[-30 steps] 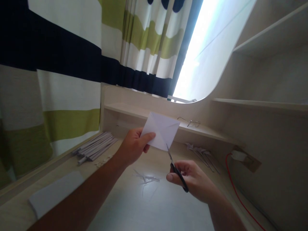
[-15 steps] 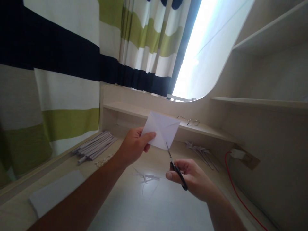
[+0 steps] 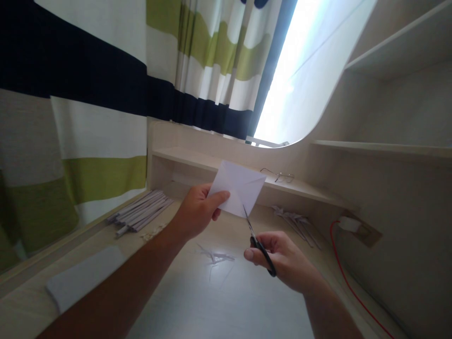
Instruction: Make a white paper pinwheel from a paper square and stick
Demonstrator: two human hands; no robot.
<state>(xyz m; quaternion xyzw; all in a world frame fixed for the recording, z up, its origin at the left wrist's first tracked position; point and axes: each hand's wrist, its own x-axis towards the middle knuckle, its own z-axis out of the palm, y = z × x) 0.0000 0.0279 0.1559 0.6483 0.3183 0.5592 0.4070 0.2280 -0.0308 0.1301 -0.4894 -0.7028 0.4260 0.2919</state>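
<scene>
My left hand point(image 3: 200, 207) pinches a square sheet of white paper point(image 3: 237, 181) by its left corner, thumb on top. Diagonal crease lines run across the sheet, which is held up above the desk. In my right hand point(image 3: 278, 259) is a pair of scissors point(image 3: 260, 252) with black handles, thumb and fingers at the loops. The blades reach up to the sheet's lower corner and look closed or nearly so along a diagonal. Thin paper scraps point(image 3: 216, 257) lie on the desk below the hands.
Rolled paper sticks point(image 3: 141, 212) lie at the left back, with small pale pieces point(image 3: 152, 232) beside them. A stack of white paper point(image 3: 84, 273) is at the left. Paper pinwheels point(image 3: 293, 220) lie right, glasses point(image 3: 282, 177) on the shelf, and a red cable point(image 3: 341, 266) runs along the right.
Both hands, the paper and the scissors stay nearly in place. The camera view has shifted slightly. The blades remain at the sheet's lower corner.
</scene>
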